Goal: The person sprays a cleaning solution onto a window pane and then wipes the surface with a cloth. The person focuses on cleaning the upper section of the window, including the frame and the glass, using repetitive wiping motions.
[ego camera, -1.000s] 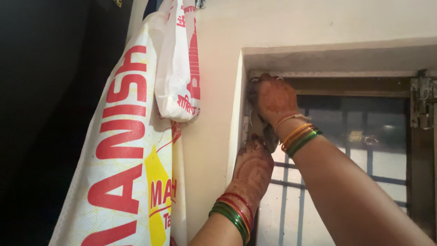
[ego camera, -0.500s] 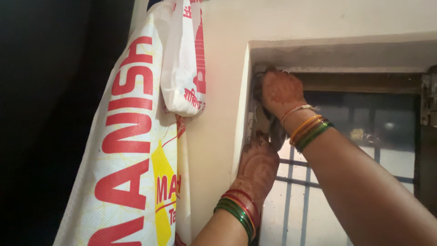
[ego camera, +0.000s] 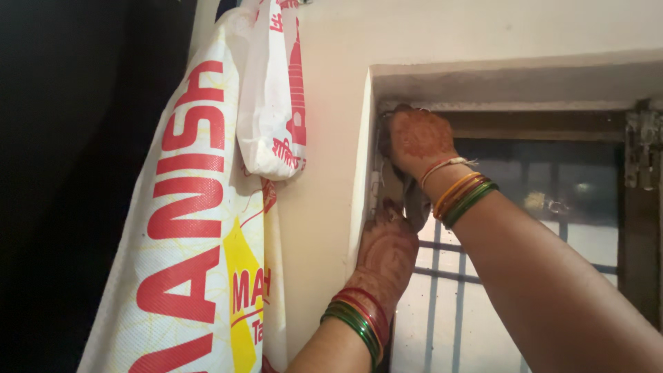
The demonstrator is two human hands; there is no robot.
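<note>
- Both hands are up at the top left corner of a window recess. The right hand (ego camera: 420,141) presses into the corner just under the lintel, and the left hand (ego camera: 385,250) reaches up from below along the frame edge.
- Between them hangs a small greyish cloth (ego camera: 409,195). The right hand's grip looks closed on its upper end; the left hand's fingertips touch its lower part, but I cannot tell whether that grip is closed or only resting.
- Judging from this, the work on the corner is mid-way: the cloth is at the frame, both hands are engaged, nothing is let go.
- Just below the two grips, behind the forearms, run the window bars (ego camera: 442,290) over a pale pane.
- Well to the right of the grips, a metal latch (ego camera: 642,148) sits on the dark wooden frame.
- Left of the grips, past the cream wall (ego camera: 324,207), hangs a large white bag (ego camera: 200,262) with big red letters and a yellow panel.
- Above it, at about the right grip's height, hangs a smaller white bag (ego camera: 276,103) with red print.
</note>
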